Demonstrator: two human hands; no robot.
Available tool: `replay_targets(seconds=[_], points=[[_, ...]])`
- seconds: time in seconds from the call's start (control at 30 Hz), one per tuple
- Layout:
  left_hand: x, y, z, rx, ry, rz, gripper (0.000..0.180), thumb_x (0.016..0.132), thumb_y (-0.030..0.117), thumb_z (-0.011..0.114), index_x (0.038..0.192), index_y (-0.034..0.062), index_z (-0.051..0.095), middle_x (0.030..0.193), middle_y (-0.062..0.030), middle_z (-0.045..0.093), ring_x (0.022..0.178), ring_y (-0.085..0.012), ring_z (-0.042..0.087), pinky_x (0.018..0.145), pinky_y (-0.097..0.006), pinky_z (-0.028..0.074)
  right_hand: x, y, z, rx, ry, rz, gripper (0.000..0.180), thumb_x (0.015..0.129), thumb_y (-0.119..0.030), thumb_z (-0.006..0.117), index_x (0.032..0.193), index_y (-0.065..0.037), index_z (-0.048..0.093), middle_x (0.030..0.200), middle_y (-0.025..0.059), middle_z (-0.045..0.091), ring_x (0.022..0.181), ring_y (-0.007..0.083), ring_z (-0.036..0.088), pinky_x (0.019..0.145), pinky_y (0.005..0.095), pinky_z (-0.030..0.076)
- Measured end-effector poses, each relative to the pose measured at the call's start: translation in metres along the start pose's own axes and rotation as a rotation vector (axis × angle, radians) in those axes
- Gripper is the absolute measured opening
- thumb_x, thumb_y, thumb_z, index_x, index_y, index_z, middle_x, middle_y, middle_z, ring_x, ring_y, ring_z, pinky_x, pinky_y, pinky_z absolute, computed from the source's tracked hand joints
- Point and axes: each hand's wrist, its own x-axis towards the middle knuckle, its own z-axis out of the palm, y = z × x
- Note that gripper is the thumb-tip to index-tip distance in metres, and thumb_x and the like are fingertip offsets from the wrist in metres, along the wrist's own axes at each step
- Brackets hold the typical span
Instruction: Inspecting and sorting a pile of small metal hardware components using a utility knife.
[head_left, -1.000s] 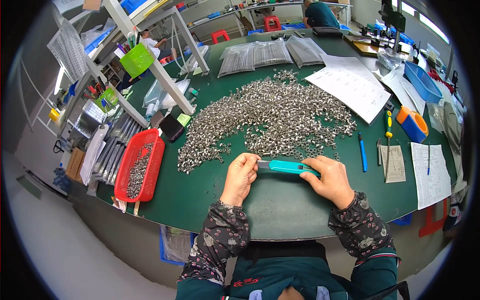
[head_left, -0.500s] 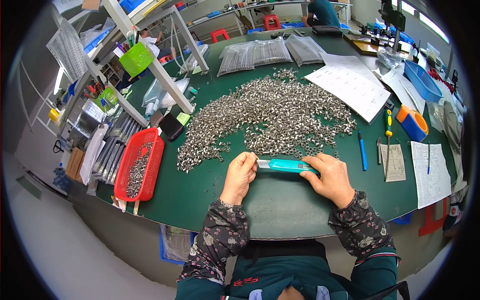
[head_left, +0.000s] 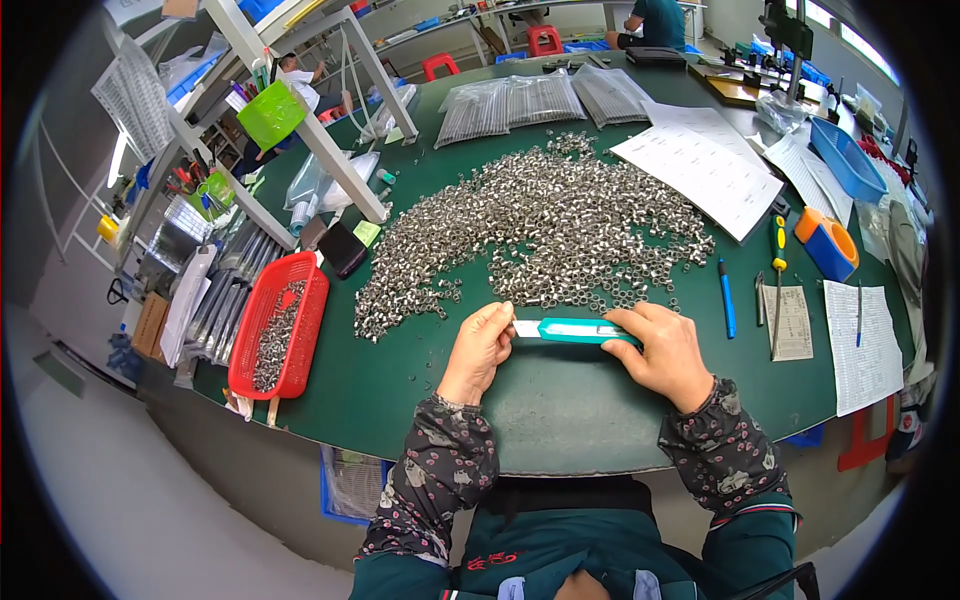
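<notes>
A teal utility knife (head_left: 572, 330) lies level in the grip of my right hand (head_left: 664, 352), its bare blade (head_left: 526, 329) pointing left. My left hand (head_left: 481, 350) is closed in a pinch right at the blade's tip. Whatever sits between its thumb and finger is too small and covered to make out. Just beyond both hands spreads a wide heap of small silvery metal rings (head_left: 540, 225) on the green tabletop (head_left: 570, 420). To the left, a red plastic basket (head_left: 318, 310) contains more of these small metal pieces.
Bagged metal rods (head_left: 510, 108) and paper sheets (head_left: 700, 165) lie behind the heap. At right are a blue pen (head_left: 727, 300), a screwdriver (head_left: 778, 245), an orange-and-blue tape dispenser (head_left: 828, 245) and a blue tray (head_left: 846, 160). A shelf post (head_left: 340, 175) stands at left. Other people sit farther back.
The knife has rolled slightly in my right hand, so its handle shows a different, shinier face. Both hands stay in nearly the same place.
</notes>
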Motion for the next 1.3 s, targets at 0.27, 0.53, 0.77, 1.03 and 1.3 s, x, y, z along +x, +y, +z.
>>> replay_targets(seconds=[0.27,0.53,0.77,1.03,1.3], points=[[0.000,0.003,-0.004,-0.084,-0.072,-0.092,0.024,0.088,0.021,0.050,0.070,0.0064,0.049,0.053,0.0029,0.044,0.040,-0.0021,0.031,0.034,-0.016,0.022,0.002,0.000,-0.005,0.000,-0.005,-0.049,0.023,0.066,-0.020,0.068,0.086,-0.010,0.061,0.065,0.0058,0.050,0.063,0.0242,0.053,0.051,0.0357,0.042],[-0.002,0.006,-0.005,-0.042,-0.130,-0.183,0.022,0.087,0.018,0.052,0.069,0.0063,0.048,0.053,0.0035,0.040,0.041,-0.0028,0.029,0.034,-0.017,0.021,0.006,0.003,-0.010,-0.084,0.039,-0.172,0.027,0.062,-0.018,0.069,0.087,-0.010,0.060,0.066,0.0033,0.048,0.061,0.0207,0.050,0.051,0.0334,0.038],[-0.002,0.006,-0.006,-0.082,-0.179,-0.246,0.022,0.086,0.017,0.052,0.068,0.0057,0.048,0.052,0.0029,0.038,0.044,-0.0033,0.028,0.034,-0.017,0.019,0.011,0.002,-0.015,-0.257,0.110,-0.329,0.032,0.060,-0.017,0.069,0.090,-0.011,0.058,0.070,0.0010,0.046,0.064,0.0178,0.047,0.054,0.0320,0.035],[-0.001,0.003,-0.007,-0.214,-0.189,-0.123,0.020,0.089,0.023,0.049,0.077,0.0064,0.050,0.059,0.0028,0.042,0.044,-0.0014,0.029,0.035,-0.015,0.021,0.010,0.001,-0.011,-0.157,0.167,-0.254,0.030,0.060,-0.017,0.069,0.088,-0.011,0.060,0.067,0.0029,0.048,0.061,0.0210,0.047,0.053,0.0331,0.037],[0.002,0.001,-0.008,-0.348,-0.227,0.074,0.008,0.088,0.011,0.050,0.094,0.0061,0.052,0.080,-0.0017,0.052,0.052,-0.0027,0.034,0.037,-0.014,0.025,0.002,0.002,-0.002,0.121,-0.006,0.082,0.023,0.069,-0.022,0.066,0.087,-0.008,0.062,0.067,0.0079,0.054,0.062,0.0262,0.054,0.054,0.0358,0.042]])
